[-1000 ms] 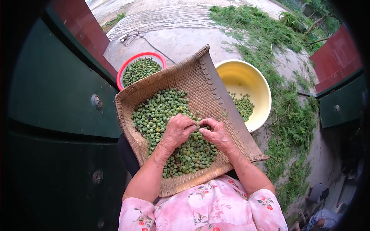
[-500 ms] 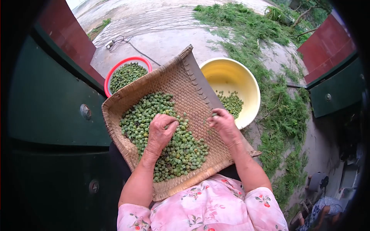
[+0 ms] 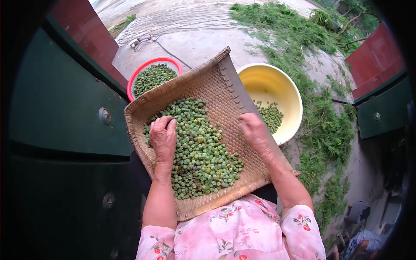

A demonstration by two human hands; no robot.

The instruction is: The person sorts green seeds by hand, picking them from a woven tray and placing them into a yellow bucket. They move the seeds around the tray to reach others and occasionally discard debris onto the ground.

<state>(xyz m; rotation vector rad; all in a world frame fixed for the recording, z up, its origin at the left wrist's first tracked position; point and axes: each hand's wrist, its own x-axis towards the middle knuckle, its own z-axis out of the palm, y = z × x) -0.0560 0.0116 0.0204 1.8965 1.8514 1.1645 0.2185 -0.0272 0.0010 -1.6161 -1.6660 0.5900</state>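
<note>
Berries [image 3: 201, 151] lie by the tray's [image 3: 212, 86] left and near edges. The left hand [image 3: 163, 138] bends over them; the right hand [image 3: 255, 132] blurs near the right edge. Neither's grip can be told. A tipped tray could spill them.

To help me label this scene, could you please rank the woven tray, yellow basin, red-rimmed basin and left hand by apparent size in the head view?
1. Woven tray
2. Yellow basin
3. Red-rimmed basin, partly hidden
4. Left hand
The tray and hand look nearer the camera, which enlarges them.
</note>
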